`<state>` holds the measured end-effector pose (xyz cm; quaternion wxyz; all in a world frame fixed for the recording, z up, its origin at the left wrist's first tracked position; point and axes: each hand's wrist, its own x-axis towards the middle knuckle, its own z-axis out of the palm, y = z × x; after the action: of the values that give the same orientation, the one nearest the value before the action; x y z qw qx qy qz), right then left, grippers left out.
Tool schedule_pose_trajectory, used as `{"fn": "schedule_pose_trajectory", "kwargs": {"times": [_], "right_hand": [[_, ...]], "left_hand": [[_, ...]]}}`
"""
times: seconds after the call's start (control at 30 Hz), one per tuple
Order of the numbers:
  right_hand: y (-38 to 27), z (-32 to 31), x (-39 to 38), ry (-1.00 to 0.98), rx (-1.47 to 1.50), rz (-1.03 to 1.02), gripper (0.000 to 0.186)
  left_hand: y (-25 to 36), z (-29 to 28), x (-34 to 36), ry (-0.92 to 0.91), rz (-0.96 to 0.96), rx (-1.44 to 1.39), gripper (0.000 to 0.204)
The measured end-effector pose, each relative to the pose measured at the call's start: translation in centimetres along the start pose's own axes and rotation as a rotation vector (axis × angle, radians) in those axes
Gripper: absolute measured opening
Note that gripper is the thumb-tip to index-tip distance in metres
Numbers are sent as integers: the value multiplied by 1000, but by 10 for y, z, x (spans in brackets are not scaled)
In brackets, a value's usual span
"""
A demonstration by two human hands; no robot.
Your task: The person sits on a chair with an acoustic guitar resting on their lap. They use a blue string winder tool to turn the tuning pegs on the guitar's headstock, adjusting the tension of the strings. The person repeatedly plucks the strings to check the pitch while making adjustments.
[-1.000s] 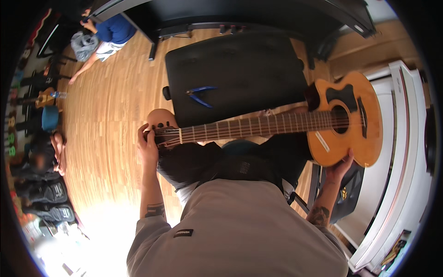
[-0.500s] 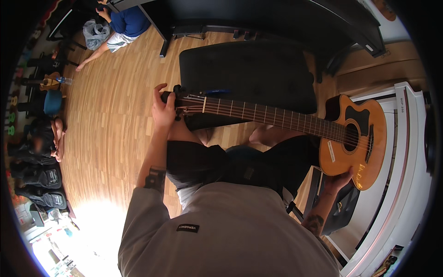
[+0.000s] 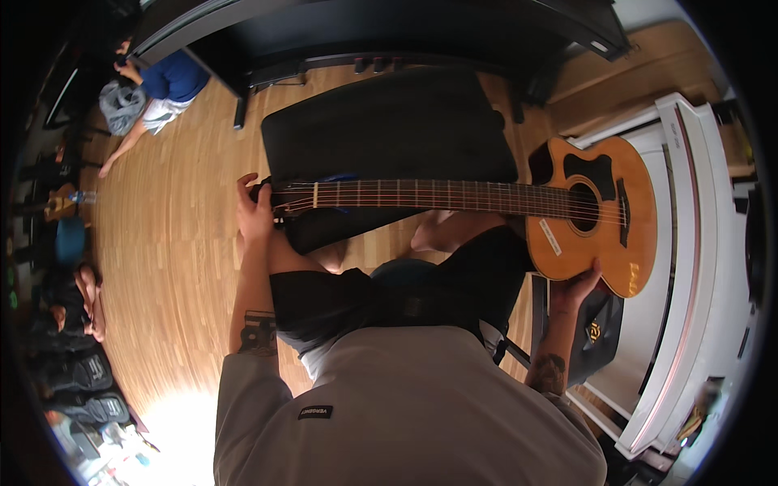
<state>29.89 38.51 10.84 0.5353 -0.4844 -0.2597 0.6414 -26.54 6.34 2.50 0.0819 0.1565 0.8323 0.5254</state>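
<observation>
A person seen from above wears a grey top (image 3: 413, 405) and dark shorts (image 3: 320, 300), and holds a honey-coloured acoustic guitar (image 3: 486, 198) level across the lap, strings facing up, with the neck pointing to the person's left. The left hand (image 3: 255, 217) is curled around the headstock, thumb on the nearer side, the other fingers partly hidden behind it. The right hand (image 3: 577, 287) clasps the lower rim of the body, its thumb up against the edge of the face; its remaining fingers are out of sight underneath. The guitar face has a dark pickguard (image 3: 593, 174), a round sound hole and a narrow white label (image 3: 550, 237). Past the knees stands a black padded bench (image 3: 389, 130); seen from above, the neck crosses over its near edge and toward its left edge. Blue-handled pliers (image 3: 339, 177) lie on the bench near that left edge, partly covered by the neck. At the right is a long white keyboard instrument (image 3: 689, 243), and beside the right forearm a black bag (image 3: 604, 336) with a yellow mark. At upper left another person in a blue top (image 3: 174, 78) is near a grey plastic bag (image 3: 121, 107) on the wooden floor (image 3: 170, 243).
</observation>
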Motion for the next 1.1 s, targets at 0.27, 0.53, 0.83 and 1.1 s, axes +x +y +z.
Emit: {"fn": "schedule_pose_trajectory", "kwargs": {"times": [0.27, 0.53, 0.83, 1.1], "right_hand": [[3, -10, -15, 64, 87, -84, 47], [-13, -9, -26, 152, 118, -23, 48], [31, -190, -8, 572, -389, -513, 39], [-79, -205, 10, 836, -1636, -309, 94]], "left_hand": [[21, 56, 63, -91, 61, -66, 33], [-5, 113, 126, -187, 300, -18, 33], [8, 111, 108, -249, 145, -85, 35], [10, 89, 105, -199, 159, 77, 37]]}}
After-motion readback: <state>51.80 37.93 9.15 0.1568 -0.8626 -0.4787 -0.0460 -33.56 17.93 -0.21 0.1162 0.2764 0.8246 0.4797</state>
